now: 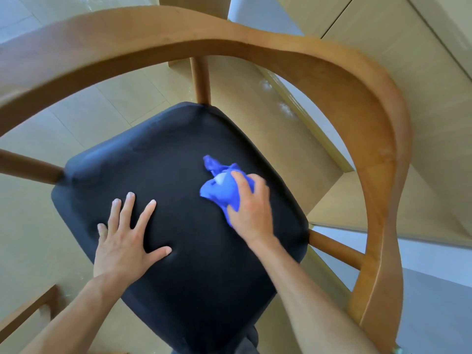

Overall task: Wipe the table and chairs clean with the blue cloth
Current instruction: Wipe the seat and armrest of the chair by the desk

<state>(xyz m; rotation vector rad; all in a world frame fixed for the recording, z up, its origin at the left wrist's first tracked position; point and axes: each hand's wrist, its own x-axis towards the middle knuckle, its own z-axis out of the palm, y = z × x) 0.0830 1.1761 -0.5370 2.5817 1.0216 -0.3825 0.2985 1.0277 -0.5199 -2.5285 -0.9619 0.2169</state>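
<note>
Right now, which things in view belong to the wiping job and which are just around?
In the job:
- blue cloth, bunched under the right hand
- chair's black seat, left hand flat on it
- wooden backrest rail

Just around:
- pale wooden floor
- second wooden frame, lower left

Under me the floor (89, 116) is of pale planks, with thin dark lines between them. Soft, even light falls on it, and some small white shiny spots (281, 103) show near a brass-coloured strip (319, 131). At the right, the surface (434, 297) is smooth and grey. Large pale wood panels (383, 42) stand at the upper right; I cannot tell what furniture they belong to. The chair (370, 139) before me has a curved brown frame and a black seat. A brown wooden bar (28, 315) shows at the lower left.
</note>
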